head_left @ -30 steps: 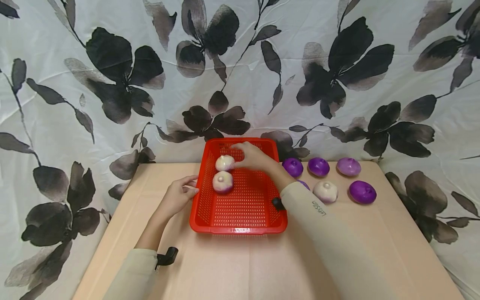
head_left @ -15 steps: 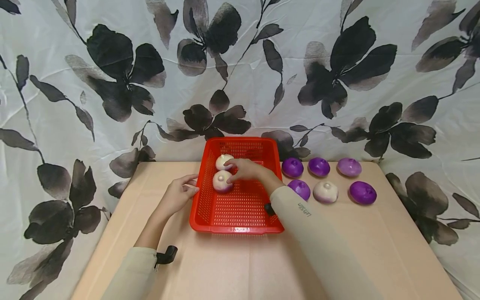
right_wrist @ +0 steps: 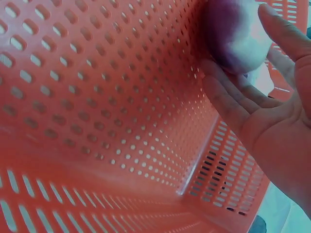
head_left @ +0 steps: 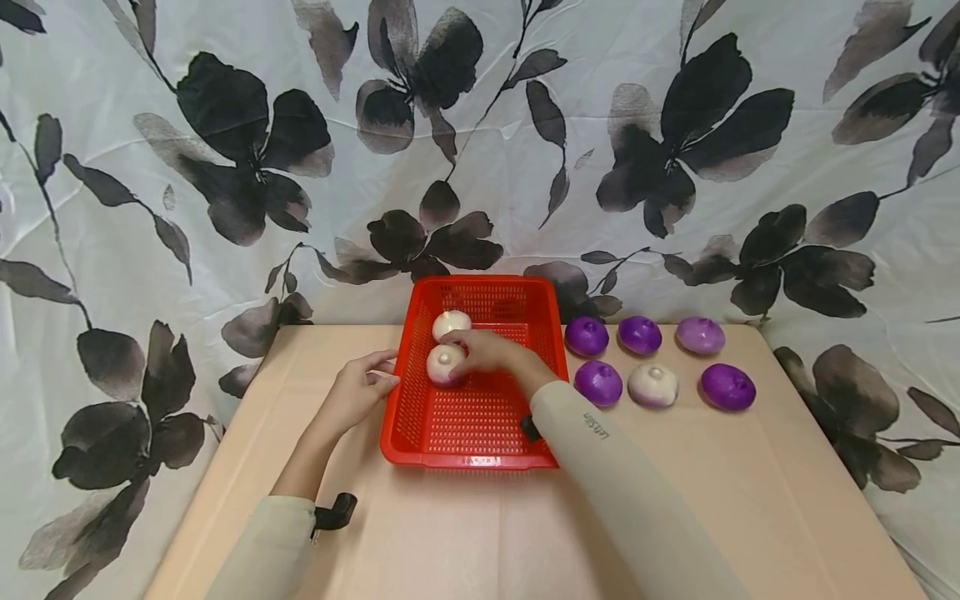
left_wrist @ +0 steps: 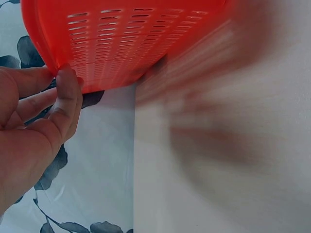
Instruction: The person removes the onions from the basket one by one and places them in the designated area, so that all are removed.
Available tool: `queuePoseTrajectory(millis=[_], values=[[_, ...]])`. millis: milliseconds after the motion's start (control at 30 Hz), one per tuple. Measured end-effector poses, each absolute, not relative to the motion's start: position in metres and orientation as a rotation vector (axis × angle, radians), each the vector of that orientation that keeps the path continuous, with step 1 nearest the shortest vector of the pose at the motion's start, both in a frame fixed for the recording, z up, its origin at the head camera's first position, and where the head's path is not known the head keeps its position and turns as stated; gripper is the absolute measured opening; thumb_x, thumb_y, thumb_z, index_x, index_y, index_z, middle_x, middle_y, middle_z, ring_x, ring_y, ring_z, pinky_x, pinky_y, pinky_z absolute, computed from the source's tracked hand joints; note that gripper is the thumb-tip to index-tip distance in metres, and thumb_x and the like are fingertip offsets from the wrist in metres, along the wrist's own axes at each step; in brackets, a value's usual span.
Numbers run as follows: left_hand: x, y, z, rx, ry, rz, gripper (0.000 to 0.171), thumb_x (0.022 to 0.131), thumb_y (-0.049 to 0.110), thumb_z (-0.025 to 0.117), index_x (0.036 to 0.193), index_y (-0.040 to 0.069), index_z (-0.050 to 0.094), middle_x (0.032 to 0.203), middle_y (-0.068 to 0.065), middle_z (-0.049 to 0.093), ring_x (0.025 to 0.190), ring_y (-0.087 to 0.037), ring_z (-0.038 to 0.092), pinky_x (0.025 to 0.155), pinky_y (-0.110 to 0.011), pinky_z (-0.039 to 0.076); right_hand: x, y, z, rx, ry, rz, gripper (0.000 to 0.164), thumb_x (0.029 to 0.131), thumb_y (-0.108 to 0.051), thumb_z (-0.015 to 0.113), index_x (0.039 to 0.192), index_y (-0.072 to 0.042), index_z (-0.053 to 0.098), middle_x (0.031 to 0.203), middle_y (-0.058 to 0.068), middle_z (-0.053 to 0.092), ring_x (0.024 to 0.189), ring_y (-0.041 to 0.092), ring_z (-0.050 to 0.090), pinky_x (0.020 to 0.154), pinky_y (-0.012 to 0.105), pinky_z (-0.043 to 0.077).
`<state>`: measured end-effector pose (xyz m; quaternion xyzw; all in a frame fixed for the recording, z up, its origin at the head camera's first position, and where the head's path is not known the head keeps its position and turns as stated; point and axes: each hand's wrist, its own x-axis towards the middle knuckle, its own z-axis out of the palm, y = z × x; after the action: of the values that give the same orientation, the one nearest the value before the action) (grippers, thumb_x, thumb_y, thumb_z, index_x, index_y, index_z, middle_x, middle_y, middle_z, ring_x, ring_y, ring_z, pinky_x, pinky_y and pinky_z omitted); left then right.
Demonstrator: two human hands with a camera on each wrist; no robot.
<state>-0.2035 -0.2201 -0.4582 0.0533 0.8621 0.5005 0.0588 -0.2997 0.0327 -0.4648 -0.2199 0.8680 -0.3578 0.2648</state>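
A red perforated plastic basket (head_left: 480, 460) stands on the table, with two white-and-purple turnips along its left side. My left hand (head_left: 358, 390) pinches the basket's left rim between thumb and fingers, as the left wrist view also shows at close range. Inside the basket, my right hand (head_left: 486, 352) grips the nearer turnip (head_left: 444, 365). In the right wrist view, the thumb is on one side of this turnip (right_wrist: 238, 36) and the fingers reach around its other side, close to the basket wall. The farther turnip (head_left: 452, 323) lies just behind the right hand's fingers.
Right of the basket stand two rows of round vegetables. The back row is all purple, including one at its right end (head_left: 700, 335). In the front row a white turnip (head_left: 653, 385) sits between two purple ones. A floral cloth (head_left: 525, 208) hangs behind the table (head_left: 450, 533).
My right hand has moved from the farther turnip to the nearer one, toward me, and now grips it. The left hand stays at the basket's rim.
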Motion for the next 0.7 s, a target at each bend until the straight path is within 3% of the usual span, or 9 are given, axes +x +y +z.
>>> queuePoseTrajectory(millis=[233, 467, 700], values=[[-0.2026, -0.2195, -0.4581, 0.154, 2.623, 1.502, 0.05, 0.097, -0.003, 0.065, 0.146, -0.002, 0.054, 0.117, -0.024, 0.066, 0.089, -0.024, 0.072, 0.077, -0.039, 0.064, -0.2974, 0.0296, -0.4701, -0.594, 2.336, -0.985, 0.076, 0.088, -0.027, 0.082, 0.155, -0.022, 0.047, 0.146, 0.006, 0.057, 0.128, 0.028, 0.054, 0.117, 0.052, 0.043], [-0.2026, -0.2192, -0.4595, 0.153, 2.618, 1.51, 0.05, 0.097, -0.003, 0.065, 0.145, -0.003, 0.054, 0.117, -0.024, 0.065, 0.088, -0.023, 0.072, 0.081, -0.049, 0.063, -0.2953, 0.0306, -0.4716, -0.584, 2.351, -0.984, 0.074, 0.088, -0.026, 0.083, 0.153, -0.023, 0.049, 0.144, 0.005, 0.058, 0.127, 0.028, 0.055, 0.116, 0.052, 0.044], [-0.2025, -0.219, -0.4588, 0.15, 2.61, 1.524, 0.05, 0.097, -0.003, 0.064, 0.146, -0.003, 0.053, 0.118, -0.025, 0.065, 0.089, -0.022, 0.072, 0.08, -0.047, 0.063, -0.295, 0.0315, -0.4702, -0.618, 2.363, -0.956, 0.073, 0.086, -0.031, 0.084, 0.15, -0.023, 0.052, 0.139, 0.001, 0.061, 0.122, 0.025, 0.057, 0.112, 0.048, 0.048]])
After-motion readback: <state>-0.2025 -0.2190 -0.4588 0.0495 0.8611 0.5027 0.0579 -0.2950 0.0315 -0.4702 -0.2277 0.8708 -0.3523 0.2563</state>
